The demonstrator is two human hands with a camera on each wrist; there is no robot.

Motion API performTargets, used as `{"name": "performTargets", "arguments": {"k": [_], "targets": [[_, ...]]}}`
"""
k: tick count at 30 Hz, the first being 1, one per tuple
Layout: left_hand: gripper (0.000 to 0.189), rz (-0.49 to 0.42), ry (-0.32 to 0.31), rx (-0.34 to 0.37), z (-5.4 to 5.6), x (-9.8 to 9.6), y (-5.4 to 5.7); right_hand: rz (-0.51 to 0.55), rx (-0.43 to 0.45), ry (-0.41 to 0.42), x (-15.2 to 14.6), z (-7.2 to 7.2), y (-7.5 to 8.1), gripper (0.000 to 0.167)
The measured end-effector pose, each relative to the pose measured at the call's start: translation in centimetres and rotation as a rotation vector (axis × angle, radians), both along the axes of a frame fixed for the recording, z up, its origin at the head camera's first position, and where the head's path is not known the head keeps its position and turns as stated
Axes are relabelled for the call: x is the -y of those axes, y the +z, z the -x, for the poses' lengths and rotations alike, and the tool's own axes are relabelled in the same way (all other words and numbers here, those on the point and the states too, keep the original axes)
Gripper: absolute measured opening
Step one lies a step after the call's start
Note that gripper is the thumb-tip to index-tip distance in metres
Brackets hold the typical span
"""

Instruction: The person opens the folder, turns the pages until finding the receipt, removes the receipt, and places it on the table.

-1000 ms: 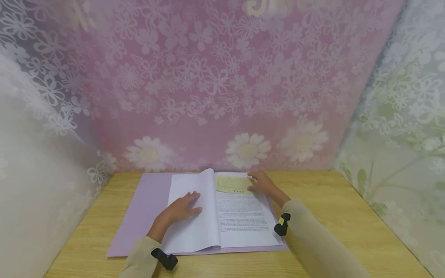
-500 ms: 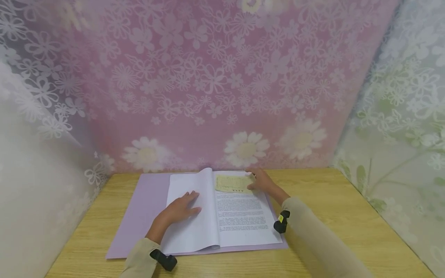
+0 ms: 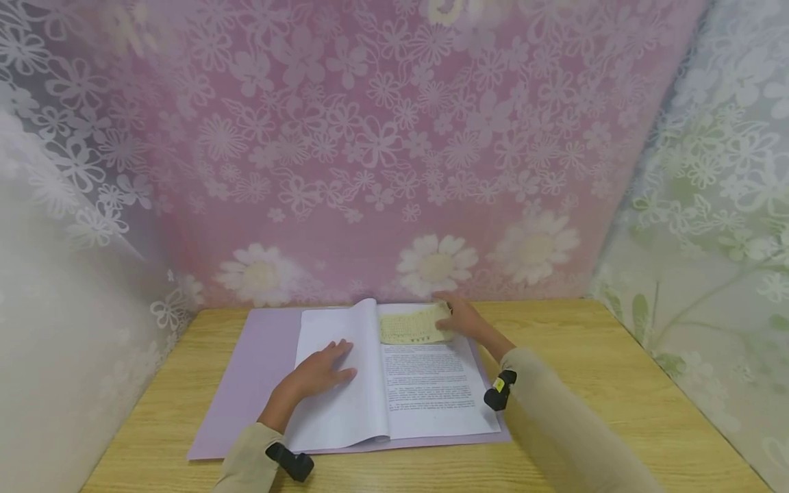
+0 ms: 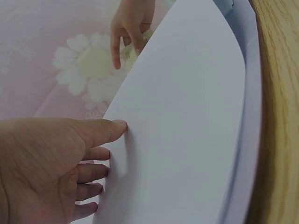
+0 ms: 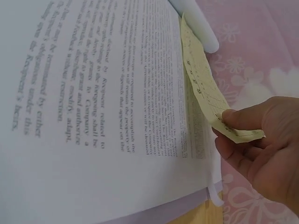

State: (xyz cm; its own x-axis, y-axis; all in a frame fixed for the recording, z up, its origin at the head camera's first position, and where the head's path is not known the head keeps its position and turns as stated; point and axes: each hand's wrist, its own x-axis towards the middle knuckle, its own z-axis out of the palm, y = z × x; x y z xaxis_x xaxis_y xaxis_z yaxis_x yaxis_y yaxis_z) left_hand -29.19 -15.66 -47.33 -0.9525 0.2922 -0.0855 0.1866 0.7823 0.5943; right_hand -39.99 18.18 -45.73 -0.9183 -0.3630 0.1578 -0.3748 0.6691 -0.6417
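Observation:
A stack of white printed pages (image 3: 431,390) lies open on a purple folder (image 3: 259,356). My left hand (image 3: 320,370) rests with spread, straight fingers on the turned-over blank page (image 3: 339,411); the left wrist view shows the same hand (image 4: 51,168) flat at the page's edge. At the top of the right page, my right hand (image 3: 462,318) pinches a yellow printed slip of paper (image 3: 411,325) by its right end. In the right wrist view the thumb lies on top of the slip (image 5: 203,84), fingers beneath, and its near end is lifted off the page.
The folder lies on a wood-grain table (image 3: 555,383). Behind it stands a pink floral backdrop (image 3: 394,171), with pale floral panels on the left and right. Black wrist cameras (image 3: 290,461) are strapped to both sleeves. One page corner (image 5: 215,193) curls up by the folder's edge.
The right hand now holds the yellow slip, whose right end has risen off the page and shifted slightly up. The left hand stays in place on the turned page.

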Motion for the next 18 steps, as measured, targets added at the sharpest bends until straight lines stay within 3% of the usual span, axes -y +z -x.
{"name": "performTargets", "arguments": {"k": [6,12,18], "targets": [[0.067,0.013,0.007,0.005,0.2,0.0,-0.3,0.035,0.043,-0.017,-0.1,-0.3,1.9,0.066],[0.066,0.023,0.005,-0.002,0.3,0.0,-0.1,0.168,0.15,-0.007,-0.8,-0.6,3.2,0.065],[0.066,0.014,0.003,0.009,0.1,-0.1,-0.1,0.176,0.216,-0.053,-2.6,-0.6,4.0,0.061]]}}
